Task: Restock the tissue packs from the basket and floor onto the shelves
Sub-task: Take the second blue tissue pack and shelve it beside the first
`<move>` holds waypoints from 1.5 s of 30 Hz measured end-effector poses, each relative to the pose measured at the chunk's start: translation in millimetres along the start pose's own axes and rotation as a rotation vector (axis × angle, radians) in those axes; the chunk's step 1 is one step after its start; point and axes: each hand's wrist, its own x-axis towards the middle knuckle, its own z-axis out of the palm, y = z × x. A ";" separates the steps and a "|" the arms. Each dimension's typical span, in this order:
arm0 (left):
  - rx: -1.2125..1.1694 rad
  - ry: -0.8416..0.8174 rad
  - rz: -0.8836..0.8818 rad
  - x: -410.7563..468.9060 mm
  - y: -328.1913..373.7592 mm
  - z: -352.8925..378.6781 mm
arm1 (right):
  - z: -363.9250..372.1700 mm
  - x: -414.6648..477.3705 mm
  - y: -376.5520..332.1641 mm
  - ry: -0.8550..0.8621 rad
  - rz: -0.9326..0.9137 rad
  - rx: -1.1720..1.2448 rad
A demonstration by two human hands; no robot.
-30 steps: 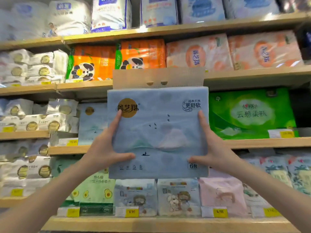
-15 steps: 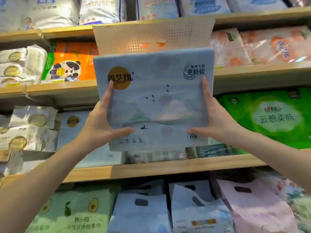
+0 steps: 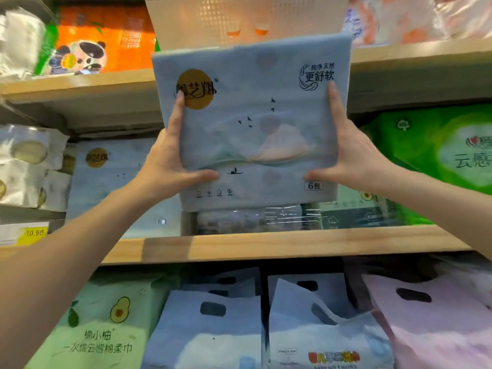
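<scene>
- A pale blue tissue pack (image 3: pixel 255 123) filled the centre of the frame, held upright with its printed face toward the camera: a gold round logo at its upper left, black characters at its upper right, a small boat and birds in the middle, a "6" label at its lower right.
- The left hand (image 3: pixel 170 166) was clamped on the pack's left edge, forefinger pointing up along the front and thumb lying across the lower face.
- The right hand (image 3: pixel 348 158) was clamped on the right edge in the same way, forefinger up, thumb across.
- The pack was in the air in front of the wooden shelf (image 3: pixel 266 246) that crossed the middle of the frame; its lower edge was above the shelf board.
- A matching blue pack (image 3: pixel 111 177) stood on that shelf at centre left, just beside the held one.
- A green pack (image 3: pixel 439 155) stood at the right edge of the frame.
- An orange panda pack (image 3: pixel 101 41) sat on the higher shelf at upper left.
- Below the board, at the bottom of the frame, were an avocado-print pack (image 3: pixel 106 328), blue handled packs (image 3: pixel 213 328) and a pink pack (image 3: pixel 439 328).
</scene>
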 end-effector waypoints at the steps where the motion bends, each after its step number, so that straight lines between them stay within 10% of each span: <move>1: 0.007 -0.002 -0.003 -0.7 -3.1 3.6 | 3.9 -0.5 3.3 -0.003 0.007 -0.002; 45: 0.076 -0.374 -0.397 26.7 -76.5 63.0 | 70.5 41.2 73.4 -0.639 0.251 -0.233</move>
